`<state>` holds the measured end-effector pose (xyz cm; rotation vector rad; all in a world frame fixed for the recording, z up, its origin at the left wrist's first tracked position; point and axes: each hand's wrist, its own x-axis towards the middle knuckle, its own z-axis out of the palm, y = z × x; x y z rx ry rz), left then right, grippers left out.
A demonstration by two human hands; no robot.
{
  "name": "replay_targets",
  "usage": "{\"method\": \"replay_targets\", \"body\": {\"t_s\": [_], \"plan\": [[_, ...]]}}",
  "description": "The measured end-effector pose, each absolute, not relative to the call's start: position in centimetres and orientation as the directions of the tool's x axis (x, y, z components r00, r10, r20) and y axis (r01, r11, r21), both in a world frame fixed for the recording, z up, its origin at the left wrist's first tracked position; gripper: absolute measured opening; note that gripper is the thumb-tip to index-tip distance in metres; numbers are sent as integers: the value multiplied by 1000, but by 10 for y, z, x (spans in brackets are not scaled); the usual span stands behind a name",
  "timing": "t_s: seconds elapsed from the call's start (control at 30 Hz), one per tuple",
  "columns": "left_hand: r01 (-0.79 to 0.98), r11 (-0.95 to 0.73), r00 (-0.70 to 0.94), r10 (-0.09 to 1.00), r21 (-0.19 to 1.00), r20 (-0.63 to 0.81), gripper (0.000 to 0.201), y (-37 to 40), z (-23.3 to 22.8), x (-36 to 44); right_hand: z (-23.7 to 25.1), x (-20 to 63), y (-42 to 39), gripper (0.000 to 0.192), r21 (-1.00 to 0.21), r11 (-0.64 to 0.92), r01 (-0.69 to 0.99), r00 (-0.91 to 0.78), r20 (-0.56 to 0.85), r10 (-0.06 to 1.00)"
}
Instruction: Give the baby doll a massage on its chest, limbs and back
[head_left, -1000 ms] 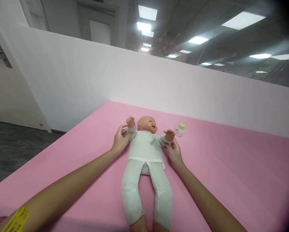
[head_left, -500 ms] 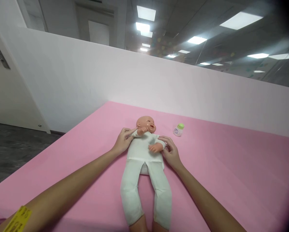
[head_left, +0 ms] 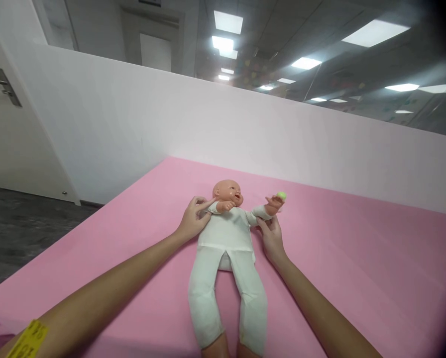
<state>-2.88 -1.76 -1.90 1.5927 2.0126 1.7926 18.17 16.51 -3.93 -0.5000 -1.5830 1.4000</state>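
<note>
Pink foam matting (head_left: 357, 258) is lying under everything here, and the baby doll (head_left: 226, 248) is the landmark on it, stretched on its back in a white suit with its head toward the white partition wall (head_left: 245, 124) and its bare feet toward the camera. Far to the left of the doll, a white door (head_left: 6, 124) with a metal handle is standing beside the wall, above dark flooring. Nearer, the person's left forearm is reaching in from the lower left, wearing a yellow tag (head_left: 27, 340) close to the bottom edge. The left hand (head_left: 195, 221) is resting against the doll's shoulder on that side, fingers curled onto the sleeve and one finger stretching toward the doll's small fist, which is bending in under its chin; it is pinching the doll's arm rather than lying flat. To the right of the doll's body, the right hand (head_left: 271, 238) is closing around the doll's other arm just below the wrist, holding it raised and pointing outward. Just beyond that raised doll hand, a small bottle with a green cap (head_left: 281, 196) is sitting on the mat, mostly hidden behind it.
</note>
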Motion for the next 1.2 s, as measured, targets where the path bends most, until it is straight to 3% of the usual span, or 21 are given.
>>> {"method": "replay_targets", "body": {"t_s": [0.2,0.37,0.5,0.6,0.7,0.8,0.93,1.07,1.2], "plan": [[506,-143,-650,585,851,485,41,-14,-23,-36,-45,181,175,47,-930,94,-356,-396,241,886],[355,-174,-771,501,918,393,48,-11,-29,-44,-43,181,168,45,-927,208,-312,-386,323,864],[432,-169,-721,526,886,452,41,-13,-25,-40,-38,184,157,38,-853,474,-218,-423,520,742],[614,-158,-568,593,774,571,29,-15,-20,-33,-37,186,153,34,-716,682,-151,-504,649,570],[725,-155,-450,631,671,632,35,-18,-16,-27,-38,186,153,38,-613,777,-146,-544,705,454],[732,-155,-444,631,663,637,35,-19,-16,-27,-39,185,154,36,-693,706,-149,-533,658,533],[672,-144,-510,622,727,594,27,-18,-17,-31,-39,183,157,31,-856,481,-188,-518,503,692],[527,-133,-629,604,839,490,29,-16,-19,-34,-40,182,163,31,-899,394,-190,-432,437,789],[428,-145,-709,558,892,431,36,-14,-21,-36,-42,182,165,34,-907,376,-188,-409,420,810]]}}
